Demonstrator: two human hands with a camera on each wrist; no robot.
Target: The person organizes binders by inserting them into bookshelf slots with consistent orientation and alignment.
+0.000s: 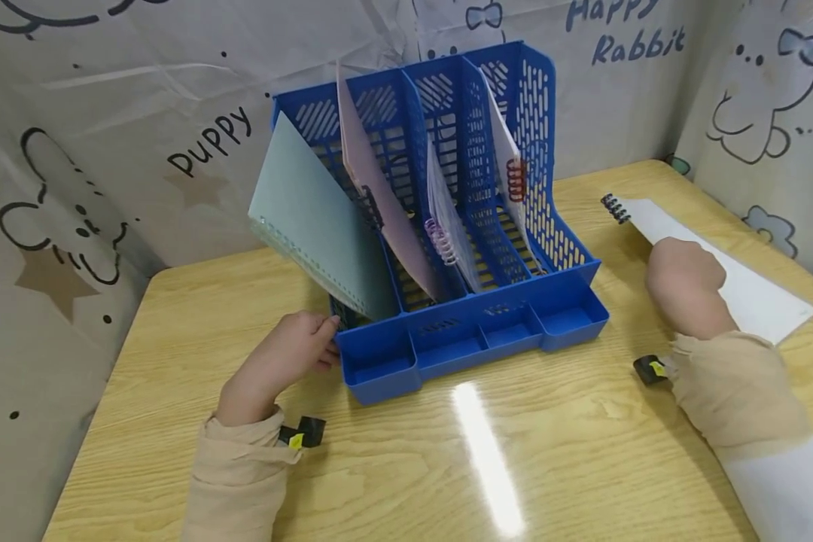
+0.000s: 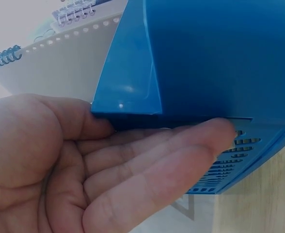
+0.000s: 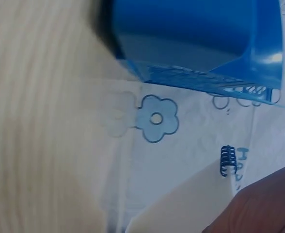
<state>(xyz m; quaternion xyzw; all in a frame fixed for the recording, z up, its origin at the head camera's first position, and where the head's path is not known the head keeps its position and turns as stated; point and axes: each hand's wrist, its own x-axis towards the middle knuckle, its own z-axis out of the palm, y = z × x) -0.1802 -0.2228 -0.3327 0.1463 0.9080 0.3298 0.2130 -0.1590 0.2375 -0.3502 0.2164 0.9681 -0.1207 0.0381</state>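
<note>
A blue desktop file rack stands on the table, with upright slots behind a row of small trays. My left hand holds its front left corner; in the left wrist view the thumb meets the edge while the fingers lie along the outer face. Over at the right, my right hand grips a white notebook with a black coil binding. That notebook tilts up from the table in the right wrist view, where only part of the hand shows. Its fingertips are hidden in the head view.
Leaning in the rack's slots are a pale green notebook, a pink notebook, one with a purple coil and one with a red coil. A printed cloth hangs behind the wooden table.
</note>
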